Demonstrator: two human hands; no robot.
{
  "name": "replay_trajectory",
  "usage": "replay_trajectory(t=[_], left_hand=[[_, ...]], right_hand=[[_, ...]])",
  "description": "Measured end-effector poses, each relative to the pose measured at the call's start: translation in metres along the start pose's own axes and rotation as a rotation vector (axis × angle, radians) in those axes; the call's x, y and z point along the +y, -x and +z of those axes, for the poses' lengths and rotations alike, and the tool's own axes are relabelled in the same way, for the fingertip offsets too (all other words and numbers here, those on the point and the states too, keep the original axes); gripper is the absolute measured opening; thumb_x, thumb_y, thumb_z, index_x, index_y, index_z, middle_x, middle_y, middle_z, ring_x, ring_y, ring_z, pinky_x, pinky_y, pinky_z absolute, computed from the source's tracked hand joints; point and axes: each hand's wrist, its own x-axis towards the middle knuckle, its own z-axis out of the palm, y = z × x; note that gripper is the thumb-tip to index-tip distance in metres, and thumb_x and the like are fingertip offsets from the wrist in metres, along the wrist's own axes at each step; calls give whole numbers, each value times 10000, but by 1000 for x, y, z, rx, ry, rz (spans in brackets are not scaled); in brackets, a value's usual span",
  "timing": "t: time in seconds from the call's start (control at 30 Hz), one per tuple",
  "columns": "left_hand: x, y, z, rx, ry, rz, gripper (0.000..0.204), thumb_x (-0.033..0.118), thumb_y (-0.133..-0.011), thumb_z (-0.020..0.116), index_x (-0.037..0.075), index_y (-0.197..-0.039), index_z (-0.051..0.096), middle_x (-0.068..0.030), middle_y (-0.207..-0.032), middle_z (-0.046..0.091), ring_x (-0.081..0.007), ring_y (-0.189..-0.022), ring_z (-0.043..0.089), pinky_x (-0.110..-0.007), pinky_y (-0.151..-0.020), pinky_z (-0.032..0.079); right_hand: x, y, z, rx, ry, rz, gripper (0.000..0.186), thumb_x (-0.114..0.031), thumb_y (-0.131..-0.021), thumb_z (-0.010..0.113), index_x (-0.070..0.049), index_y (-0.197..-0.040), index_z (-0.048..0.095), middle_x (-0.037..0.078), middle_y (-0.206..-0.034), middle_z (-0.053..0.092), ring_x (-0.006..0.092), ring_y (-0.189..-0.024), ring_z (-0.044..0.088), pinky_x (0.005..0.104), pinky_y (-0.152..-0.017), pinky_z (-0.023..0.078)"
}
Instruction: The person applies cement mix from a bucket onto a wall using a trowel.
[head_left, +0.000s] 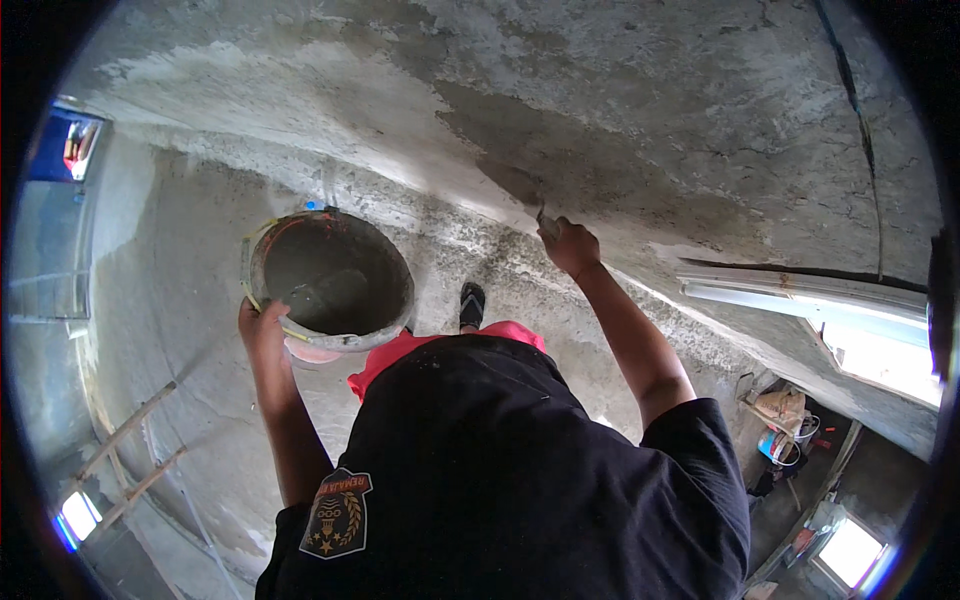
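My left hand is closed on the near left rim of a round bucket, its thumb over the edge. Wet grey mortar fills much of the bucket's inside. Out ahead to the right, my right hand wraps round the handle of a trowel. The trowel's blade lies against the plastered wall, beside a darker, wet-looking patch of plaster. Most of the handle is hidden in my fist.
A sandalled foot stands on the rough floor. To the right is a window frame in the wall; behind it lie a sack and a blue-and-white pail. Wooden poles lean at the left. A cable hangs on the wall.
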Motion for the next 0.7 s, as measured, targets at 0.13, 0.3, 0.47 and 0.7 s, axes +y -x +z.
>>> replay_trajectory(t=[0.13,0.3,0.47,0.7], left_hand=[[5,8,6,28,37,-19,335,-18,-619,562,-37,-952,584,-60,-856,592,-164,-762,552,-272,-706,434],[0,5,1,-17,78,-21,314,-25,-617,561,-36,-930,585,-63,-848,597,-162,-759,557,-275,-700,437],[1,-7,6,-62,65,13,311,-21,-615,567,-37,-925,586,-72,-852,606,-164,-751,561,-271,-695,436],[6,-19,-2,-55,-32,40,277,7,-627,586,-49,-899,588,-87,-810,615,-174,-726,568,-292,-664,449]], right_hand=[[-2,6,3,-7,2,-38,441,-483,-845,573,-67,-990,566,229,-807,650,408,-769,640,493,-692,513],[-20,7,-28,33,-34,-11,435,-469,-838,589,-72,-1015,578,214,-805,652,402,-776,639,481,-697,515],[-5,12,-2,-79,-81,64,469,-501,-814,601,-67,-991,604,214,-847,658,397,-825,637,482,-705,511],[-44,21,-44,-182,168,24,305,-452,-914,440,-292,-1160,524,149,-1054,614,360,-927,619,480,-758,514]])
